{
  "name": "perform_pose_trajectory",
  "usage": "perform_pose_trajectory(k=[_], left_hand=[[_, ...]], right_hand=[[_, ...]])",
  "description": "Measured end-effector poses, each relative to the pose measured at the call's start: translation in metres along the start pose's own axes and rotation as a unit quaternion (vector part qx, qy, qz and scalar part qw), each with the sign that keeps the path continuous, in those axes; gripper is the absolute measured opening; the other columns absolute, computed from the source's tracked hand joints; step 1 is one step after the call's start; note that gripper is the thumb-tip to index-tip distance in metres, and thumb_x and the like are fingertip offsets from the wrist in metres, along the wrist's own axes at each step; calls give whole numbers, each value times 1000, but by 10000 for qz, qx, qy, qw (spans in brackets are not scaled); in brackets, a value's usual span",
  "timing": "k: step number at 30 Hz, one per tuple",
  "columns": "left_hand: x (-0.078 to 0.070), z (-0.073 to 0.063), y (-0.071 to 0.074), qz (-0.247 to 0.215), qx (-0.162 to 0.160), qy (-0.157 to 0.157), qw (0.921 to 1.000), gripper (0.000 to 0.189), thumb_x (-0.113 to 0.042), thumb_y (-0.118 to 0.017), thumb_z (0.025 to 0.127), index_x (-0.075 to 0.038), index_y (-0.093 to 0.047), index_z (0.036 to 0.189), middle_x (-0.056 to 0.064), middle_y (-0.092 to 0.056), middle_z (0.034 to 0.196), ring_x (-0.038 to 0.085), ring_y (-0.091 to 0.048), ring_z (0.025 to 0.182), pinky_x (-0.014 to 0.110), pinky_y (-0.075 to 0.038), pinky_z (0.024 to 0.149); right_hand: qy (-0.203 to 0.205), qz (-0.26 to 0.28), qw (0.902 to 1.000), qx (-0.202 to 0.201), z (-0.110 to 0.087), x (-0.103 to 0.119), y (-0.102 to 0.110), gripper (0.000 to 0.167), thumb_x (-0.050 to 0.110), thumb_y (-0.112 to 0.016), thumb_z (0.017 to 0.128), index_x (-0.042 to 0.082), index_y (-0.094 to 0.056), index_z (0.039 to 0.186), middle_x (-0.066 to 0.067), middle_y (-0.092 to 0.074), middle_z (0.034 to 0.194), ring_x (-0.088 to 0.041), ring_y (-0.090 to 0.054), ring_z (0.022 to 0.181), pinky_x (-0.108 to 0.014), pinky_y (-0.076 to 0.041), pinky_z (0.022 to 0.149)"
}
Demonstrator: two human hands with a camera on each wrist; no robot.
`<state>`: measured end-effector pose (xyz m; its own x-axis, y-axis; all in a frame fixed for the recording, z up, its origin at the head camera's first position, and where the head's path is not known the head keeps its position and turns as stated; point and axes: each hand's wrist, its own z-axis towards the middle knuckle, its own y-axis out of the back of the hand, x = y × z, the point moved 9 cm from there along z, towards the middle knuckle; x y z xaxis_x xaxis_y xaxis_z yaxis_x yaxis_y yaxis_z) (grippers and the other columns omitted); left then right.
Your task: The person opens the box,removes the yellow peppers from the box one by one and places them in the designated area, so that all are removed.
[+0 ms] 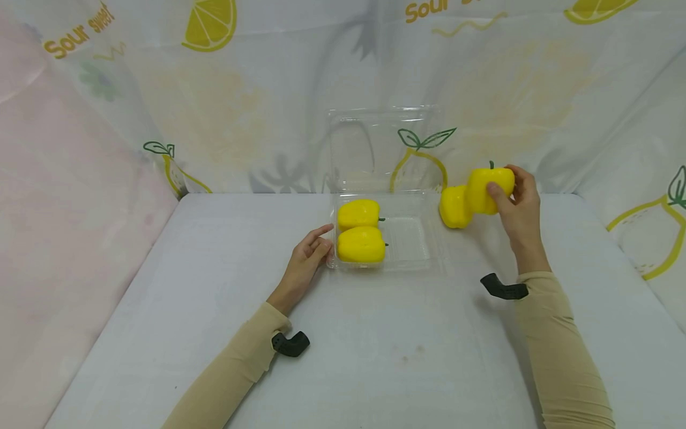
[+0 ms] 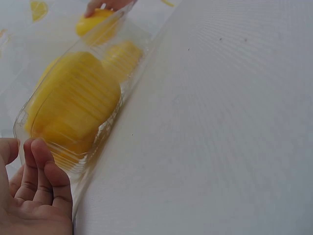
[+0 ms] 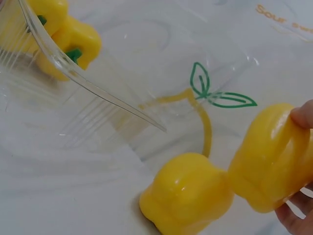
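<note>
A person's right hand (image 1: pixel 521 211) grips a yellow bell pepper (image 1: pixel 480 193), stem upward, right of center in the head view, where it partly overlaps a second pepper (image 1: pixel 453 210) resting on a white table (image 1: pixel 429 357). At center frame, the left hand (image 1: pixel 305 257) pinches the left edge of a clear plastic container (image 1: pixel 409 241), its lid (image 1: pixel 351 152) raised behind. Two more peppers (image 1: pixel 361 245) lie side by side in the container's left half, green stems pointing right.

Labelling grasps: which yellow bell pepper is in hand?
The rightmost bell pepper, held stem-up by the right hand. The others are unheld: two peppers in the clear plastic container, one pepper on the table.
</note>
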<state>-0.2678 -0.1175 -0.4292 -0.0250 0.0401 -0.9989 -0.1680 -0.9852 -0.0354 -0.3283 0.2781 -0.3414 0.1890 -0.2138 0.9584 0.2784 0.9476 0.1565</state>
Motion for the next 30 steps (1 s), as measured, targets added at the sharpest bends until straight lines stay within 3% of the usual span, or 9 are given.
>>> perform_pose_trajectory(k=[5, 11, 30], left_hand=[[1, 1, 0, -5, -27, 17, 10000, 38, -17, -48, 99, -13, -45, 137, 9, -51, 86, 11, -49, 75, 18, -47, 72], [1, 1, 1, 23, -33, 16, 10000, 38, -18, -48, 99, -14, -45, 137, 10, -51, 87, 11, -49, 75, 18, -47, 72], [0, 0, 0, -10, 8, -20, 10000, 39, -19, -48, 99, -13, -45, 138, 9, -51, 87, 12, -49, 75, 18, -47, 71]], right_hand=[[-78, -285, 9996, 38, 1, -4, 1, 56, 27, -61, 92, 16, -36, 141, 10, -40, 130, -10, -44, 118, -20, -41, 95], [-123, -401, 9991, -77, 1, -5, 4, 57, 29, -61, 92, 17, -36, 142, 8, -39, 134, -10, -45, 118, -18, -42, 94], [-487, -217, 9981, -293, 4, -16, 14, 61, 29, -61, 92, 17, -33, 145, 3, -36, 142, -14, -40, 126, -33, -33, 110]])
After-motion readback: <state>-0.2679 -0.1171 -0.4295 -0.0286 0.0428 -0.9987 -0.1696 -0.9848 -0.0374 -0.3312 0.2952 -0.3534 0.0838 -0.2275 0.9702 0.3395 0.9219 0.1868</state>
